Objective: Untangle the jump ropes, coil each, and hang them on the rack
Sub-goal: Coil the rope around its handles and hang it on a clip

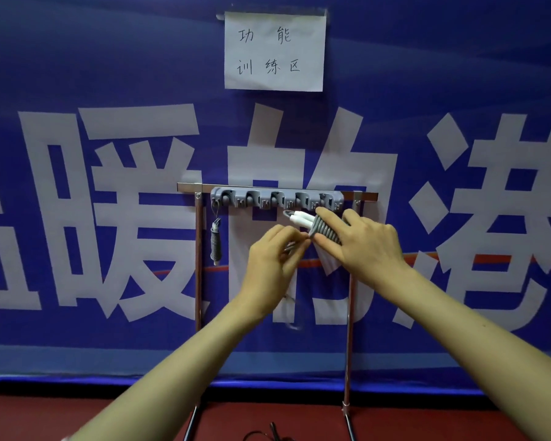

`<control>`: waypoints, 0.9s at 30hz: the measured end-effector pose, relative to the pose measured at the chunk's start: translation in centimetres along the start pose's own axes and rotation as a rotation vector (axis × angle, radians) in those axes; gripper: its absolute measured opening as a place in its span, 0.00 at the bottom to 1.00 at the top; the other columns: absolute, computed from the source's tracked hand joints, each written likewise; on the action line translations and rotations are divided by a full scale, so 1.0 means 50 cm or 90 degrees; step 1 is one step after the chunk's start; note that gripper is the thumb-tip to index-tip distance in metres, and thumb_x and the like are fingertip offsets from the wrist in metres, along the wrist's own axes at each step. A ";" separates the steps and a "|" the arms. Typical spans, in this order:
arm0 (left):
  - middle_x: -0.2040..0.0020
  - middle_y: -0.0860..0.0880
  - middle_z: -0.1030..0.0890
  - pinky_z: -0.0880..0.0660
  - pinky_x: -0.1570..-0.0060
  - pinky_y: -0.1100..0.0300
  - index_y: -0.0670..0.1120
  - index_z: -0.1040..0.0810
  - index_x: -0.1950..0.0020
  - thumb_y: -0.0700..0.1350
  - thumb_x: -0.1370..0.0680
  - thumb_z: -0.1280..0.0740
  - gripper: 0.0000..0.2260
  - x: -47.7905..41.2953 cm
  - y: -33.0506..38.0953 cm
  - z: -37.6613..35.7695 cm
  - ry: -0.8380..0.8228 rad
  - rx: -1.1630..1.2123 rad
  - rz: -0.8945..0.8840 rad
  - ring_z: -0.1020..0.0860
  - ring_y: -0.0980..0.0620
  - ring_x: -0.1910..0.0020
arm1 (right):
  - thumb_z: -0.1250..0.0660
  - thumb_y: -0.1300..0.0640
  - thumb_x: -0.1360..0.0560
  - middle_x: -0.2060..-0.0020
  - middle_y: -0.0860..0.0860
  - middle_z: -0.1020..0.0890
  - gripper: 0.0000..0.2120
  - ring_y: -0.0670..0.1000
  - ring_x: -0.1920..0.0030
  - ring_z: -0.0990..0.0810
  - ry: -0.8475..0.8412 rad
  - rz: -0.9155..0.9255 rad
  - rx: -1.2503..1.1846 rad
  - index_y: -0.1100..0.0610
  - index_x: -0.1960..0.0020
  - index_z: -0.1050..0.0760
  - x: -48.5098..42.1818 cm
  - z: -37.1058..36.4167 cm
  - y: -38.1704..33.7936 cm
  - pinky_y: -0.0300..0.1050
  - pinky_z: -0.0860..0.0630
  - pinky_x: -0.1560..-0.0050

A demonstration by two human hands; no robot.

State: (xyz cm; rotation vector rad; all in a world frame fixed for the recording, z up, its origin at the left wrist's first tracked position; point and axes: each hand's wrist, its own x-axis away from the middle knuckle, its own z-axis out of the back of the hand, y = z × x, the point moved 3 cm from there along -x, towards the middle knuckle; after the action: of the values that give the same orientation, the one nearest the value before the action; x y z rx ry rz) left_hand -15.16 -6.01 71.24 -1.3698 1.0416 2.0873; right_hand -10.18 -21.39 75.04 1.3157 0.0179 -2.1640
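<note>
- The rack (198, 249) is a thin metal frame that stands on the red floor (109, 418) against a blue banner (77, 74) with large white characters.
- A grey hook strip (277, 198) runs along the rack's top bar.
- One grey hung rope (216, 240), wound into a tight bundle, hangs from the leftmost hook, beside the left upright.
- The right hand (366, 243) grips a second rope bundle (323, 232) just below the right end of the hook strip, with fingers curled over the grey windings.
- Two white handles (299, 218) stick out of the bundle's upper left end, close under the hooks; whether they touch a hook cannot be told.
- The left hand (272, 265) sits just to the left of the bundle, and its thumb and fingertips pinch a loose strand (288, 249) of the same rope.
- Below the left hand a blurred length of rope trails down in front of the banner.
- A white paper sign (274, 50) with handwritten characters is taped to the banner above the rack.
- A dark cord (268, 436) lies on the floor between the rack's legs, at the bottom edge of the view.
</note>
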 end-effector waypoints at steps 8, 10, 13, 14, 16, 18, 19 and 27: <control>0.50 0.40 0.20 0.23 0.49 0.63 0.36 0.21 0.42 0.46 0.18 0.42 0.16 0.009 -0.032 0.003 0.047 -0.147 -0.226 0.23 0.52 0.51 | 0.50 0.27 0.28 0.62 0.49 0.20 0.27 0.51 0.62 0.22 -0.241 -0.139 -0.457 0.46 0.47 0.26 0.001 -0.011 -0.008 0.58 0.23 0.57; 0.49 0.41 0.20 0.24 0.45 0.65 0.36 0.21 0.41 0.43 0.19 0.40 0.14 0.015 -0.036 -0.002 0.060 -0.143 -0.243 0.23 0.51 0.49 | 0.50 0.25 0.30 0.64 0.54 0.20 0.31 0.55 0.65 0.22 -0.249 -0.179 -0.530 0.50 0.53 0.25 0.004 -0.014 -0.016 0.59 0.23 0.58; 0.47 0.46 0.23 0.25 0.44 0.66 0.40 0.24 0.39 0.42 0.19 0.39 0.11 0.017 -0.036 -0.010 0.086 -0.125 -0.277 0.23 0.51 0.49 | 0.47 0.25 0.31 0.66 0.59 0.20 0.37 0.54 0.70 0.22 -0.264 -0.243 -0.616 0.58 0.53 0.23 0.004 -0.021 -0.027 0.51 0.24 0.65; 0.47 0.45 0.22 0.25 0.44 0.67 0.39 0.24 0.40 0.43 0.19 0.39 0.11 0.015 -0.036 -0.011 0.088 -0.117 -0.281 0.23 0.52 0.49 | 0.46 0.26 0.30 0.68 0.58 0.21 0.36 0.53 0.71 0.23 -0.269 -0.259 -0.643 0.58 0.52 0.22 0.005 -0.024 -0.030 0.48 0.26 0.67; 0.50 0.44 0.20 0.24 0.46 0.65 0.39 0.22 0.43 0.44 0.19 0.38 0.12 0.016 -0.031 -0.013 0.078 -0.056 -0.227 0.22 0.53 0.51 | 0.44 0.26 0.30 0.69 0.55 0.22 0.35 0.53 0.71 0.25 -0.253 -0.274 -0.692 0.58 0.52 0.21 0.006 -0.027 -0.031 0.45 0.28 0.69; 0.53 0.49 0.18 0.22 0.51 0.61 0.44 0.22 0.47 0.44 0.20 0.35 0.05 0.020 -0.018 -0.013 0.050 0.115 -0.014 0.20 0.54 0.54 | 0.44 0.25 0.30 0.68 0.57 0.22 0.35 0.56 0.68 0.25 -0.204 -0.254 -0.666 0.58 0.56 0.22 0.003 -0.026 -0.023 0.46 0.29 0.67; 0.56 0.51 0.18 0.22 0.55 0.61 0.46 0.24 0.50 0.43 0.20 0.34 0.02 0.025 -0.011 -0.020 0.022 0.215 0.120 0.20 0.55 0.57 | 0.44 0.26 0.29 0.68 0.57 0.22 0.33 0.55 0.68 0.25 -0.180 -0.242 -0.647 0.57 0.58 0.22 0.000 -0.022 -0.017 0.44 0.29 0.66; 0.65 0.52 0.24 0.34 0.64 0.64 0.44 0.16 0.54 0.53 0.21 0.40 0.17 0.024 -0.020 -0.020 -0.279 0.734 0.664 0.30 0.58 0.70 | 0.42 0.32 0.28 0.70 0.51 0.23 0.26 0.43 0.72 0.28 -0.180 -0.183 -0.569 0.55 0.58 0.22 -0.004 -0.003 0.002 0.33 0.34 0.72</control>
State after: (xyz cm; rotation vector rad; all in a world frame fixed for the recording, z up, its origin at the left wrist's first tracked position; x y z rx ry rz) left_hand -14.39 -6.24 69.56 0.2713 2.4351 1.5273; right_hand -9.97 -21.33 75.15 0.5059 0.9869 -2.1209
